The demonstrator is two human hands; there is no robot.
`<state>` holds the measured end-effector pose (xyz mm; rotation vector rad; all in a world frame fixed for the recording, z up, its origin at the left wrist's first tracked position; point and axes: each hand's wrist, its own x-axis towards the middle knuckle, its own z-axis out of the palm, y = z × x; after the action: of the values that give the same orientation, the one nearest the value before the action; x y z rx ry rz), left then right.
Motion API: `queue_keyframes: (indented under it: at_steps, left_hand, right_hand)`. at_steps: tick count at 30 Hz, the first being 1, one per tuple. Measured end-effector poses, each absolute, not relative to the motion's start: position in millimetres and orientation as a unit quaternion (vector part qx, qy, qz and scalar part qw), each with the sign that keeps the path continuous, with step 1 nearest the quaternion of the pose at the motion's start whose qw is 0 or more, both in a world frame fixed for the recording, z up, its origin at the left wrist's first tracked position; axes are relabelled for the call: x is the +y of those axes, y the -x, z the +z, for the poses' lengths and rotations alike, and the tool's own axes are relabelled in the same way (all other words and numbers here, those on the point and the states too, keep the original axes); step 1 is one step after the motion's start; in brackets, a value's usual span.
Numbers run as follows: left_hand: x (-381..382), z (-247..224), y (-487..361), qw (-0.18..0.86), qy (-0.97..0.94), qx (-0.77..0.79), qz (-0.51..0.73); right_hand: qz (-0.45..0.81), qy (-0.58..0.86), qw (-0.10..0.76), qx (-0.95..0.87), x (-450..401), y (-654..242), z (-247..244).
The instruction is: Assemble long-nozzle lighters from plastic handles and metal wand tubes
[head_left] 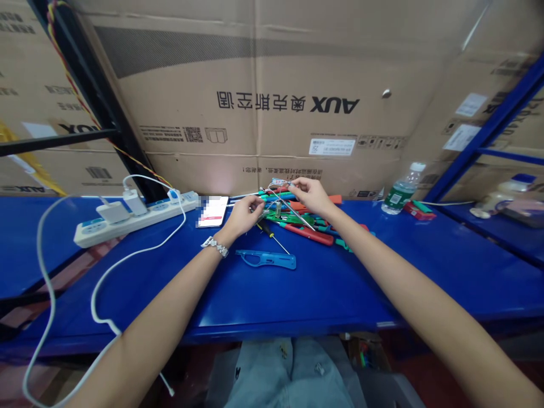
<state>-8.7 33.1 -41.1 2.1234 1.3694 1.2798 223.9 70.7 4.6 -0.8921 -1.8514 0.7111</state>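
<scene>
Over a pile of colourful long lighters on the blue table, my left hand has its fingers curled together; what they hold, if anything, is too small to make out. My right hand pinches a small part with thin wires at the back of the pile. A thin metal rod slants down to the right between my hands. In front of the pile lies a blue lighter casing. A screwdriver with a black and yellow handle rests just behind the casing.
To the left are a white power strip with plugs and cables, and a phone. A water bottle and a red box stand right. Large cartons rise behind the table.
</scene>
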Motion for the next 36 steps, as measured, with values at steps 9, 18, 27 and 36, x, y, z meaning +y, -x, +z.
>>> queue_keyframes:
  at_steps: [9, 18, 27, 36]
  left_hand:
    - [31, -43, -4, 0.186, -0.792, 0.418, 0.404]
    - [52, -37, -6, 0.08, -0.807, 0.447, 0.378]
    - [51, -50, -2, 0.115, -0.81, 0.452, 0.355]
    - [42, -30, -23, 0.31, -0.723, 0.379, 0.488]
  right_hand:
    - [0.434, 0.358, 0.454, -0.691, 55, -222, 18]
    - [0.532, 0.332, 0.419, -0.657, 40, -233, 11]
    - [0.548, 0.331, 0.469, -0.609, 40, -231, 11]
    - [0.552, 0.322, 0.437, -0.633, 33, -224, 17]
